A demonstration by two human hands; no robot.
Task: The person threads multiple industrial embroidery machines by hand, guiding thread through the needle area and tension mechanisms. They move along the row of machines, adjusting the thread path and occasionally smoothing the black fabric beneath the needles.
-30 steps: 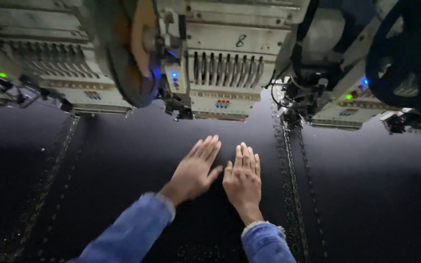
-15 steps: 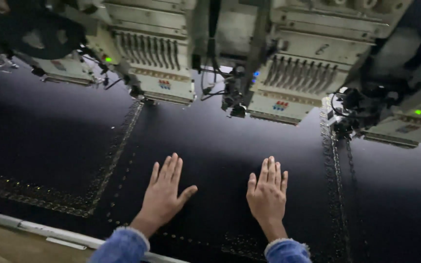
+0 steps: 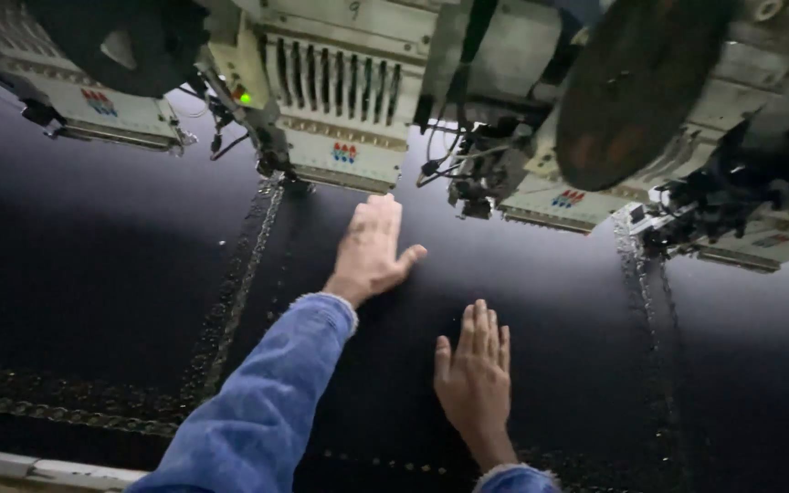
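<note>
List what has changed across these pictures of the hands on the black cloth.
The left hand has reached farther forward, toward the embroidery head; the right hand has stayed nearer the body. Both still lie flat, palms down, on the black fabric, holding nothing. The fabric's stitched lines look unchanged.

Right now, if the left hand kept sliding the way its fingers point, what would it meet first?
The left hand lies flat on the black fabric, fingers pointing toward the embroidery machine head. It would likely reach the needle area beneath that head first, though depth is unclear.
</note>
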